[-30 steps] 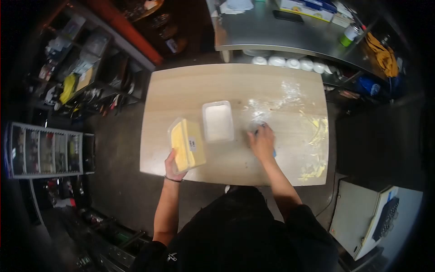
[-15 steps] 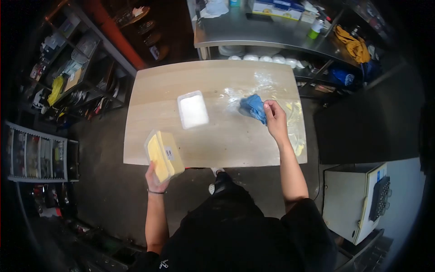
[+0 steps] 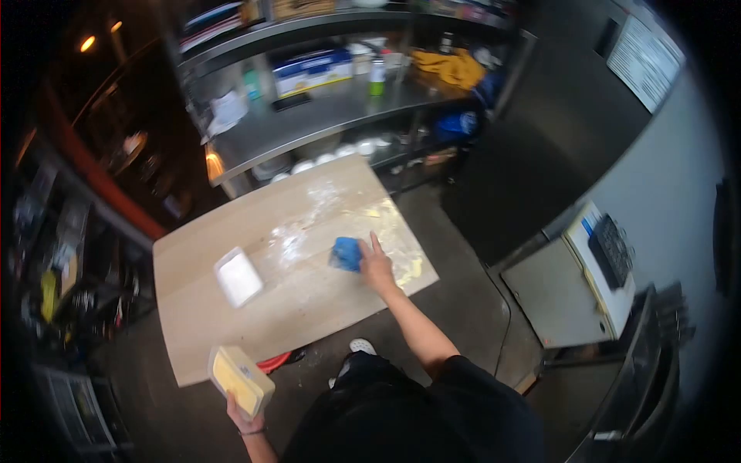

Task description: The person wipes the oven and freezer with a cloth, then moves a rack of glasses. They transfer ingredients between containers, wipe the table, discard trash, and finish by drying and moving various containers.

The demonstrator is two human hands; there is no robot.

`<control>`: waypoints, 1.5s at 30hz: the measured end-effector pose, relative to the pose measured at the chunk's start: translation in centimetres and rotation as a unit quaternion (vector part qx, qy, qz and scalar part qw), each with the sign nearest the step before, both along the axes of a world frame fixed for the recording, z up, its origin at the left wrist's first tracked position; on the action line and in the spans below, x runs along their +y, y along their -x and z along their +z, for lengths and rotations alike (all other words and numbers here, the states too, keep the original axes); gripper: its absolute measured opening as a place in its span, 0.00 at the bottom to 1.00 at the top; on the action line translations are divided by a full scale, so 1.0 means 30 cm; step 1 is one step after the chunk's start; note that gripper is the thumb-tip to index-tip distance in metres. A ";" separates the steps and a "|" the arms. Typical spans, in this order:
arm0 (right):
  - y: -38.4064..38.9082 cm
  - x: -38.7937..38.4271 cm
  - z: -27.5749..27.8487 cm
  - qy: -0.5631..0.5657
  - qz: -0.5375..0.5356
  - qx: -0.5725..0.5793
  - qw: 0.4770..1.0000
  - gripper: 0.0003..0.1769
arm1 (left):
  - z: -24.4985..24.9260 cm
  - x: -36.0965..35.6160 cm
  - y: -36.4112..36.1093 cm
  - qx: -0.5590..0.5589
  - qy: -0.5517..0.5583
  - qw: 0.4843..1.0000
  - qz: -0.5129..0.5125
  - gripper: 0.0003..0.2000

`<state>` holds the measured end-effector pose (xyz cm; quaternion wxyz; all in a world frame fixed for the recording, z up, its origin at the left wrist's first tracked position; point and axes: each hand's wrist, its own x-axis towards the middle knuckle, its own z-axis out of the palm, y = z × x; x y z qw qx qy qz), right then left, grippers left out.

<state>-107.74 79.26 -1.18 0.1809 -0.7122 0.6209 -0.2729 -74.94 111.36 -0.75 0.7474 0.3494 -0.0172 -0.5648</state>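
Observation:
My left hand holds a clear tub with yellow contents, tilted, just off the table's front left edge. My right hand is over the right part of the wooden table. Its index finger is stretched out, and its other fingers are closed at the edge of a crumpled blue plastic piece. White powder and yellow smears lie on the wood around there. A white container of white powder stands on the table's left half.
Behind the table is a steel shelf unit with boxes, a green-labelled bottle and an orange cloth. A dark tall cabinet stands at the right, with a white appliance nearer. Something red shows under the table's front edge.
The view has turned to the right, so the table now looks tilted. My right index finger has stretched out by the blue plastic. My left hand still holds the tub.

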 end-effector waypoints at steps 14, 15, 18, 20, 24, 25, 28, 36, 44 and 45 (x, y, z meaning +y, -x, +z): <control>0.520 0.181 0.015 -0.073 0.019 0.123 0.990 0.19 | 0.056 -0.678 0.769 -0.138 -0.055 0.911 -0.385 0.23; 0.597 0.234 0.046 -0.184 0.000 0.071 0.980 0.17 | 0.054 -0.706 0.847 -0.141 -0.053 0.896 -0.418 0.23; 0.826 0.445 -0.122 -0.086 -0.131 0.116 0.981 0.21 | 0.051 -0.744 1.060 -0.140 -0.037 0.854 -0.499 0.22; 0.971 0.638 -0.178 -0.124 -0.185 0.159 0.962 0.17 | 0.060 -0.743 1.164 -0.139 -0.029 0.830 -0.539 0.21; 1.173 1.105 -0.378 -0.274 -0.396 0.045 0.875 0.14 | 0.062 -0.683 1.287 -0.133 -0.017 0.799 -0.586 0.20; 1.187 1.231 -0.391 -0.314 -0.483 -0.013 0.817 0.15 | 0.065 -0.662 1.306 -0.131 -0.016 0.791 -0.598 0.19; 1.157 1.607 -0.645 -0.392 -0.580 -0.086 0.709 0.16 | 0.059 -0.599 1.350 -0.125 -0.017 0.768 -0.628 0.19; 0.700 2.132 -0.854 -0.438 -0.533 -0.114 0.715 0.11 | 0.024 -0.486 1.298 -0.097 -0.048 0.772 -0.626 0.16; 1.048 2.043 -1.085 -0.519 -0.292 -0.120 0.794 0.08 | 0.005 -0.462 1.196 -0.100 0.029 0.819 -0.565 0.18; 1.097 1.945 -0.923 -0.493 -0.430 -0.263 0.709 0.09 | 0.010 -0.485 1.233 -0.068 -0.014 0.841 -0.537 0.18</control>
